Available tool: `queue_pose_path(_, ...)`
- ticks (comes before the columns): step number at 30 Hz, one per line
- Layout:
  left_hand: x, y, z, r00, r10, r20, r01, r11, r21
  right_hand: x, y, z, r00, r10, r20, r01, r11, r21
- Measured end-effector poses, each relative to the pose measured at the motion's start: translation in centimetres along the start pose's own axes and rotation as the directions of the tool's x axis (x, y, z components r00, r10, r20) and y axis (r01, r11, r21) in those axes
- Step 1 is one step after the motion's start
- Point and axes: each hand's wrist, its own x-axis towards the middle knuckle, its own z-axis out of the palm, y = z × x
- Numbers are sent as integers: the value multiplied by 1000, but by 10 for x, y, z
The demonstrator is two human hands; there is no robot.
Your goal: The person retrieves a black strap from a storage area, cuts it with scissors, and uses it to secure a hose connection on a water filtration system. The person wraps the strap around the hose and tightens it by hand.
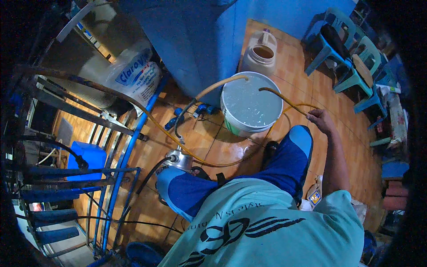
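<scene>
My right hand is closed around a yellow-brown hose near its free end, out to the right of the bucket. The open hose end points over the white bucket, which is filled close to the rim with cloudy, pale water. A second, tan hose dips into the water from the left. It joins a black section running down to a silver metal pump-like unit on the floor beside my left knee. The yellow-brown hose loops low across the floor behind the bucket. My left hand is out of view.
A large translucent jug stands beyond the bucket, next to a tall blue surface. Blue pipe valves lie left of the bucket. A metal frame, a blue container and a white sack occupy the left; plastic chairs line the right.
</scene>
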Motion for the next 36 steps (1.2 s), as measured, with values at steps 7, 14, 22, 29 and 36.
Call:
queue_pose_path(7,-37,-23,2,998,-58,10,59,998,-20,10,-2,4,999,35,-2,-35,997,70)
queue_pose_path(14,-55,-36,-1,996,-86,18,86,996,-27,8,-10,0,999,-2,-45,1,1000,-17)
queue_pose_path(22,-75,-46,0,995,-95,25,96,995,-42,9,-1,0,998,27,-53,-25,999,38)
queue_pose_path(29,-92,-54,0,994,-107,27,109,993,-44,2,-13,-5,997,71,-24,-70,996,58)
queue_pose_path(36,-106,-60,-5,993,-110,32,112,993,-47,2,-6,-2,998,51,-44,-47,995,85)
